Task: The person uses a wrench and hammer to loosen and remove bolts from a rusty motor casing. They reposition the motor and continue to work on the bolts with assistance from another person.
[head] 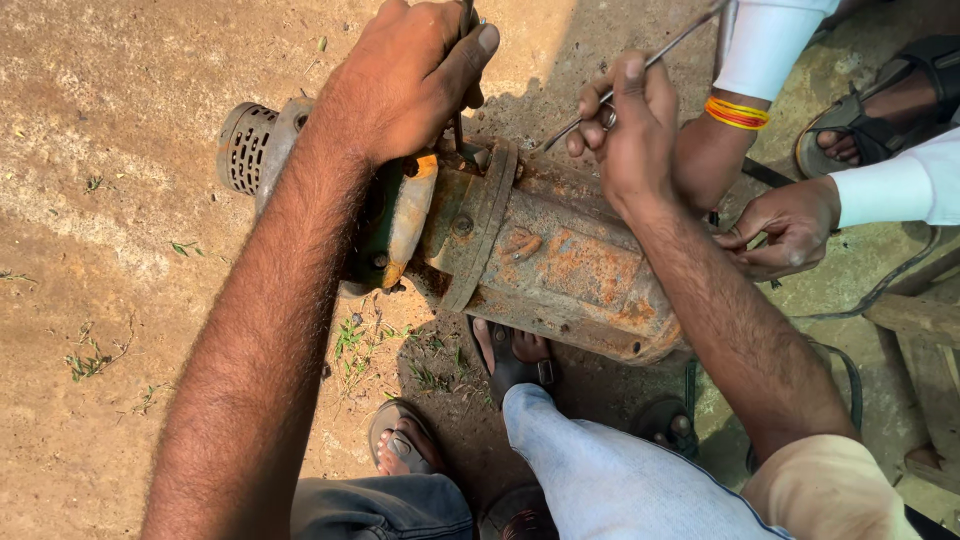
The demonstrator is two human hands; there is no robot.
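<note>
A rusty cylindrical pump point(560, 270) lies on its side on bare ground, with a perforated strainer cap point(245, 148) at its left end. My left hand point(405, 75) grips a thin dark tool that points down at the flange joint point(480, 225). My right hand point(630, 125) holds a thin metal rod point(665, 50) slanting up to the right over the pump body. A second person's two hands point(790, 225), one with an orange and yellow wrist band point(737, 112), rest at the pump's right end.
Sandy ground point(120, 300) with sparse grass spreads to the left. Sandalled feet point(512, 360) stand just below the pump, and another person's sandalled foot point(880, 125) is at upper right. A black cable point(890, 280) and wooden boards point(925, 330) lie at right.
</note>
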